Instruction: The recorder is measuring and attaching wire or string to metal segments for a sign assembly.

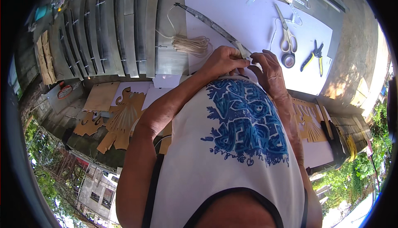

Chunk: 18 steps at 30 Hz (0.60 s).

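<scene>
A long, narrow, dark strip (209, 22) lies slantwise over a white sheet (306, 37), its near end reaching my hands. Pale wrapping (240, 48) covers a short part of it close to that end. My left hand (227, 62) is closed, thumb and fingers pinched at the strip's near end. Just to its right, my right hand (269, 71) has bent fingers pressed together around something small and pale that I cannot make out. A bundle of beige cord (191, 45) rests left of the strip, with a loose strand curving up toward the strip's far tip.
Scissors (287, 41), a dark tape roll (288, 60) and yellow-black pliers (314, 58) lie right of my hands. A thin white strip (296, 14) coils beyond them. Long metal slats (130, 33) stand at left. Brown cut-out patterns (128, 109) lie at the near left.
</scene>
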Each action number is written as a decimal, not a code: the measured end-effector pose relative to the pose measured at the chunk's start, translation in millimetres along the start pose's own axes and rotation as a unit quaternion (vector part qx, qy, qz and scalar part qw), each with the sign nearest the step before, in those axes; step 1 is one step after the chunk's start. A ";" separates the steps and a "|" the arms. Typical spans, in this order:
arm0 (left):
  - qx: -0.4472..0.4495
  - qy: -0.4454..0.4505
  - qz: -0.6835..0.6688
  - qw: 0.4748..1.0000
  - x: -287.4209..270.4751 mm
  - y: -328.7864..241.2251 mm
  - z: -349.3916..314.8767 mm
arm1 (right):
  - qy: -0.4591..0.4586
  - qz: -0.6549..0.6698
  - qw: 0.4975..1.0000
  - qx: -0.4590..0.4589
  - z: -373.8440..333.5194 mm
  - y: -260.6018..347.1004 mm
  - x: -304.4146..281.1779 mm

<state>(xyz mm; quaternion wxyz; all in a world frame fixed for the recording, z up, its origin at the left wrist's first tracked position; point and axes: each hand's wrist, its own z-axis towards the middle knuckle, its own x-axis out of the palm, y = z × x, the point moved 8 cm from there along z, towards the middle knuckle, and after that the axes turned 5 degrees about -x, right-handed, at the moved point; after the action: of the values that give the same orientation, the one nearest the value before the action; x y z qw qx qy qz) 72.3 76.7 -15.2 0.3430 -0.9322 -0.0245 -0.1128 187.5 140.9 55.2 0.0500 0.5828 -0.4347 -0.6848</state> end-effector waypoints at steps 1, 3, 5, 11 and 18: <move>-0.001 0.001 0.003 1.000 -0.3 -0.4 -1.9 | -0.022 -0.005 1.000 0.004 -0.7 -0.8 -1.0; 0.003 0.001 0.068 0.998 -1.9 -1.1 -5.3 | -0.049 0.008 0.999 0.013 -4.7 2.7 -6.0; 0.059 -0.056 0.097 0.992 -11.2 4.9 -2.7 | -0.043 0.080 0.990 0.111 -10.6 -9.5 -6.0; 0.140 -0.193 0.171 0.956 -48.7 -0.5 -7.9 | -0.020 0.152 0.971 0.185 -24.9 -23.5 -2.9; 0.126 -0.238 0.153 0.951 -64.1 -4.8 -9.2 | 0.012 0.118 0.956 0.269 -25.3 -32.3 8.1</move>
<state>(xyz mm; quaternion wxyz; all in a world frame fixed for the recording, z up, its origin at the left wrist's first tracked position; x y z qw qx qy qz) 7.6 76.5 -19.9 0.4550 -0.8737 0.0234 0.1705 220.4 142.6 29.5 -0.0228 0.5275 -0.6677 -0.5247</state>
